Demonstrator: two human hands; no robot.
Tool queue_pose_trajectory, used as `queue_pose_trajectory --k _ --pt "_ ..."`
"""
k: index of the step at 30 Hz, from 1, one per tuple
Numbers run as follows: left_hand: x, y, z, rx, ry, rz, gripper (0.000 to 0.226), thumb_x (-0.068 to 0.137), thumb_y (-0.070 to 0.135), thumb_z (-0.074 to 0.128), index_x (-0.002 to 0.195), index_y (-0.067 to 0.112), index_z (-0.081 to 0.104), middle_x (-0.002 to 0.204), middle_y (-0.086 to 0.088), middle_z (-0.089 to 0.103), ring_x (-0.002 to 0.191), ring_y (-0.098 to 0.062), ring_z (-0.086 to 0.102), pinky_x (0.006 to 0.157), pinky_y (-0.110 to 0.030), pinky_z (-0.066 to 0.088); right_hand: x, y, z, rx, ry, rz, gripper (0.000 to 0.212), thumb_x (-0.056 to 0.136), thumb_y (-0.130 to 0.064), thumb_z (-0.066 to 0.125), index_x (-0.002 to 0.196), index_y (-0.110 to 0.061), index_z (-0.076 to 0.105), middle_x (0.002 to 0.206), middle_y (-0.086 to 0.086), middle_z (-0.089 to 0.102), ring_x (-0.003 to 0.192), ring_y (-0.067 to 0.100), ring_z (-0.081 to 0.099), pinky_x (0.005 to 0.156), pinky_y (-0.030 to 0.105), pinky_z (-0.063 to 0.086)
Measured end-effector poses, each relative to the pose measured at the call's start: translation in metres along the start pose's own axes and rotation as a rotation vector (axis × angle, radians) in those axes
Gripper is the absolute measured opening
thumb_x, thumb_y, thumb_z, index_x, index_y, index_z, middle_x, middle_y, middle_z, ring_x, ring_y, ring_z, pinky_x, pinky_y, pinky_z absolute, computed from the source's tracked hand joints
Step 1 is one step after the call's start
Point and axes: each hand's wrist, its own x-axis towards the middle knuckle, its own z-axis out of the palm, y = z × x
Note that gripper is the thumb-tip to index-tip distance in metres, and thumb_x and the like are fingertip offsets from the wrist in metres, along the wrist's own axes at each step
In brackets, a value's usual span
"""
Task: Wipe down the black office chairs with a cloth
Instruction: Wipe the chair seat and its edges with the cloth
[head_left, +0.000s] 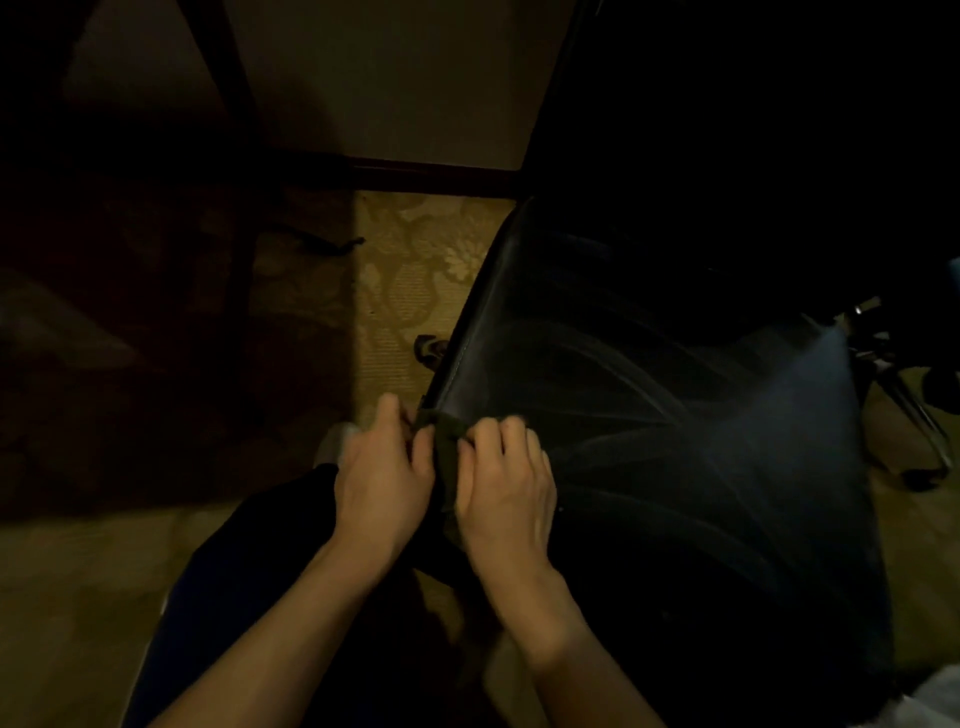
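A black office chair seat (675, 415) fills the right half of the dim head view, with faint wipe streaks across its surface. A small dark cloth (448, 434) lies at the seat's near left corner, stretched between my two hands. My left hand (382, 467) pinches the cloth's left end with curled fingers, just off the seat's edge. My right hand (506, 480) grips the cloth's right part and rests on the seat. Most of the cloth is hidden between and under the hands.
Patterned beige carpet (410, 291) lies left of the seat. A dark wooden table leg (239, 156) and crossbar stand at the back left. The chair's chrome base (893, 374) shows at right. My dark trouser leg (249, 571) is at lower left.
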Motion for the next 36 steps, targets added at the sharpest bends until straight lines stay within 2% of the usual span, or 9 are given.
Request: queue_pose_trajectory --k 3,6,10,16,21,24,27,31,36 --pt "0.041 0.009 0.003 -0.031 -0.034 0.032 0.012 0.096 0.023 0.060 0.093 0.017 0.050 0.076 0.003 0.060 0.072 -0.018 0.062 0.069 -0.045 0.055 0.038 0.009 0.005 -0.005 -0.004 -0.011 0.008 0.089 -0.025 0.055 0.090 -0.017 0.056 0.085 0.003 0.053 0.072 0.017 0.051 0.060 0.028 0.037" --pt "0.081 0.019 0.010 -0.072 -0.094 0.042 0.011 0.094 0.020 0.062 0.095 0.013 0.055 0.082 -0.003 0.064 0.080 -0.022 0.064 0.077 -0.045 0.054 0.073 0.018 0.015 -0.032 -0.004 0.009 0.011 0.088 -0.021 0.063 0.092 -0.013 0.056 0.088 0.008 0.055 0.077 0.023 0.055 0.062 0.032 0.038" --pt "0.124 0.033 0.021 -0.061 -0.099 0.083 0.010 0.093 0.020 0.063 0.094 0.013 0.056 0.084 -0.003 0.063 0.084 -0.025 0.062 0.077 -0.038 0.051 0.117 0.029 0.022 -0.020 -0.083 0.032 0.014 0.094 -0.020 0.058 0.103 -0.009 0.056 0.099 0.013 0.056 0.091 0.030 0.056 0.073 0.042 0.046" --pt "0.170 0.056 0.031 -0.030 -0.139 0.050 0.011 0.095 0.023 0.061 0.098 0.016 0.053 0.092 -0.004 0.058 0.093 -0.025 0.057 0.071 -0.027 0.034 0.166 0.041 0.024 0.003 -0.137 0.125 0.021 0.098 -0.025 0.053 0.114 -0.012 0.052 0.115 0.012 0.055 0.105 0.028 0.054 0.083 0.039 0.043" --pt "0.134 0.050 0.022 -0.145 -0.114 0.064 0.034 0.094 0.025 0.066 0.119 0.017 0.044 0.080 0.006 0.056 0.075 -0.010 0.057 0.068 -0.026 0.042 0.142 0.034 0.018 0.036 -0.141 0.186 0.021 0.099 -0.027 0.051 0.115 -0.014 0.051 0.117 0.009 0.054 0.107 0.025 0.052 0.089 0.042 0.047" --pt "0.106 0.044 0.016 -0.089 -0.120 0.128 0.034 0.094 0.018 0.064 0.123 0.015 0.047 0.097 0.001 0.063 0.093 -0.019 0.063 0.079 -0.028 0.046 0.123 0.026 0.012 0.009 -0.174 0.190 0.022 0.100 -0.029 0.048 0.116 -0.014 0.050 0.117 0.010 0.053 0.108 0.026 0.052 0.089 0.043 0.047" --pt "0.075 0.039 0.010 0.052 -0.060 0.186 0.033 0.093 0.018 0.062 0.123 0.016 0.049 0.116 -0.006 0.061 0.105 -0.024 0.060 0.085 -0.035 0.049 0.096 0.016 0.005 0.013 -0.196 0.204 0.022 0.100 -0.029 0.047 0.116 -0.013 0.050 0.116 0.011 0.053 0.107 0.027 0.052 0.088 0.043 0.047" --pt "0.017 0.032 0.005 0.255 0.044 0.295 0.049 0.090 0.017 0.064 0.136 0.019 0.049 0.122 -0.008 0.055 0.100 -0.025 0.059 0.075 -0.036 0.050 0.058 0.006 -0.003 0.009 -0.186 0.201 0.022 0.099 -0.028 0.049 0.114 -0.011 0.053 0.116 0.013 0.052 0.105 0.029 0.052 0.085 0.041 0.049" --pt "-0.014 0.039 0.021 0.399 -0.020 0.216 0.044 0.102 0.023 0.046 0.146 0.023 0.042 0.149 -0.001 0.042 0.125 -0.018 0.051 0.093 -0.029 0.044 0.048 0.012 -0.010 0.042 -0.246 0.159 0.024 0.102 -0.029 0.045 0.117 -0.012 0.051 0.120 0.012 0.049 0.110 0.027 0.049 0.087 0.037 0.045"
